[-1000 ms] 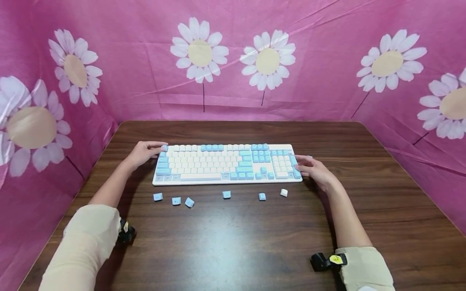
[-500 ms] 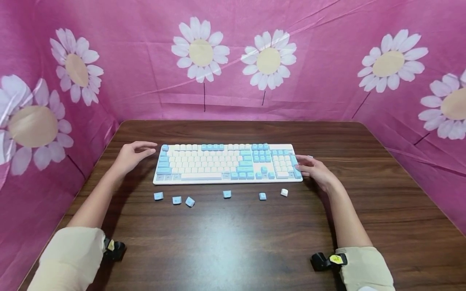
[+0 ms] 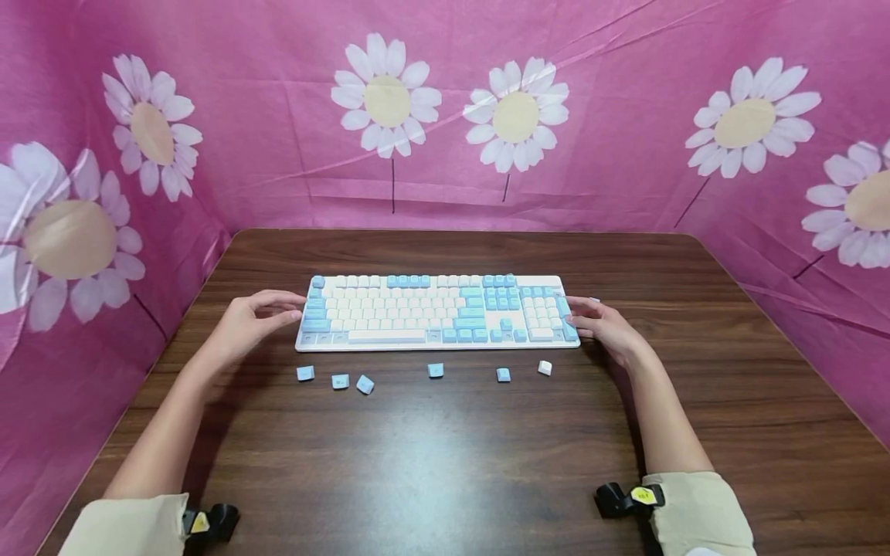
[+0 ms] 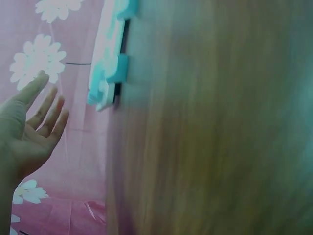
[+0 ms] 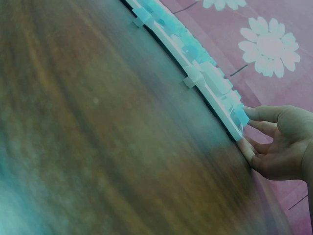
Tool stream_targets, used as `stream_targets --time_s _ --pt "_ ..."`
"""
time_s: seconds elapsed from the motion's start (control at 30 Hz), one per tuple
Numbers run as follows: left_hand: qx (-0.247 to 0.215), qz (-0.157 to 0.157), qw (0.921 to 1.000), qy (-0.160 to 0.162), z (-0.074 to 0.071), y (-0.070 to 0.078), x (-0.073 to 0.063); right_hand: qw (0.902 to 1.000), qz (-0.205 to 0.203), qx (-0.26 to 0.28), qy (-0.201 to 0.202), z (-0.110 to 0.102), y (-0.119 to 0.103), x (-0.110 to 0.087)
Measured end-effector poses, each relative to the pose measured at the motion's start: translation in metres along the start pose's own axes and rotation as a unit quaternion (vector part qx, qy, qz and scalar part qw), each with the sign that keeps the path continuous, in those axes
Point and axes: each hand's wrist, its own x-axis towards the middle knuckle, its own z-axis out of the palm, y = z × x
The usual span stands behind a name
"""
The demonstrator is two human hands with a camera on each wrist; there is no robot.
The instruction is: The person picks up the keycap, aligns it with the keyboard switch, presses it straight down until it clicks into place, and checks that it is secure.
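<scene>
A white and blue keyboard [image 3: 389, 337] lies across the brown table, its keycaps largely in place. My left hand [image 3: 243, 328] is at its left end, fingers extended and thumb close to the edge. In the left wrist view that hand [image 4: 32, 129] shows spread, relaxed fingers, with nothing in them. At the right end my right hand [image 3: 605, 330] holds the keyboard, thumb on the blue side keys. Seen from the right wrist, the fingers [image 5: 254, 147] bend around the keyboard's corner. Loose keycaps lie in front: several blue ones [image 3: 436, 371] and a white one [image 3: 545, 368].
The wooden table [image 3: 431, 455] reaches back to a pink cloth [image 3: 445, 197] printed with daisies, which also hangs on both sides. Each wrist carries a black camera; the right one [image 3: 615, 500] is near the table's front.
My left hand let go of the keyboard's top-left corner, drew back and came down toward the middle of its left edge. My right hand stays at the right end.
</scene>
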Motion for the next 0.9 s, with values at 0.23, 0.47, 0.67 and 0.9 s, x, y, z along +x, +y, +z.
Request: stream_targets --time_s 0.23,0.47,0.67,0.9 --pt "-0.013 0.020 0.9985 -0.049 0.005 0.001 -0.014 1.0000 0.002 0.006 0.006 -0.001 0.000 0.000" --pt "0.002 -0.007 0.9957 -0.092 0.009 -0.010 -0.028 1.0000 -0.002 0.004 0.005 0.000 0.000 0.001" --pt "0.001 -0.011 0.9939 -0.110 0.015 -0.023 -0.038 1.0000 -0.004 0.007 0.004 0.000 0.000 0.002" --pt "0.010 -0.003 0.9924 -0.123 0.018 -0.028 -0.042 0.9999 -0.003 0.007 0.007 -0.001 0.000 0.002"
